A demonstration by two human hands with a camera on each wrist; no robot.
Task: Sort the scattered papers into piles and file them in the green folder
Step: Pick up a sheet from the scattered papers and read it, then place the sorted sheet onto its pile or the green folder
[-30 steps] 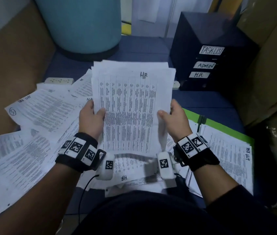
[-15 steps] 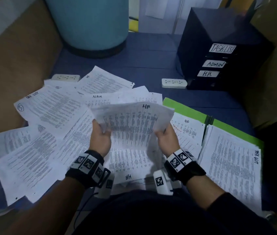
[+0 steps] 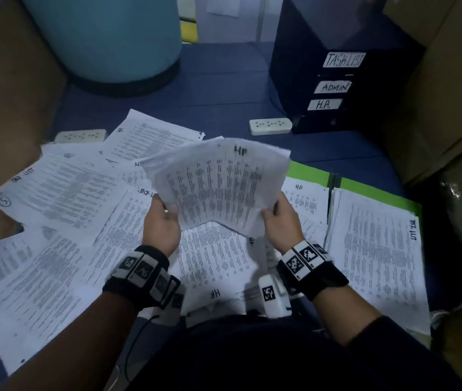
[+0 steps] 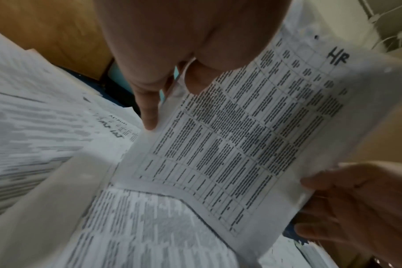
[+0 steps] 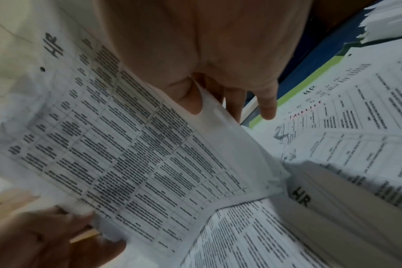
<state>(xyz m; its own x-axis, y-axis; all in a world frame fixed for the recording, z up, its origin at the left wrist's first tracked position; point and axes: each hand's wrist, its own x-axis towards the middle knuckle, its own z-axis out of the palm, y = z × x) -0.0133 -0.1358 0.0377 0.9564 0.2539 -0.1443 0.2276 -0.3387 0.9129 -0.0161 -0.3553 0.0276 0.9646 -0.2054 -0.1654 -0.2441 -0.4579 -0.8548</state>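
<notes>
You hold a stack of HR sheets (image 3: 218,187) lifted above the table (image 3: 224,88), your left hand (image 3: 163,224) pinching its left edge and your right hand (image 3: 282,221) pinching its right edge, thumbs on top and fingers underneath, so each grip is closed on the stack. It hangs bowed between your hands, just left of the green folder (image 3: 306,172), which lies open at your right. By my reading, the sorting is partly done: an HR-marked sheet (image 3: 303,198) lies on the folder's left half and a pile marked task list (image 3: 376,255) on its right half, while the stack you hold is gathered but not yet filed. A good deal is left: loose papers (image 3: 63,193) marked task list, admin and HR lie overlapped across the left of the table, and another HR page (image 3: 215,266) lies under your wrists. You cannot count the sheets in your stack from any view, and the print is too blurred to read beyond the handwritten headings. The folder's spine clip is barely visible, and your hands hide the stack's lower corners. The papers at the far left run out of frame.
</notes>
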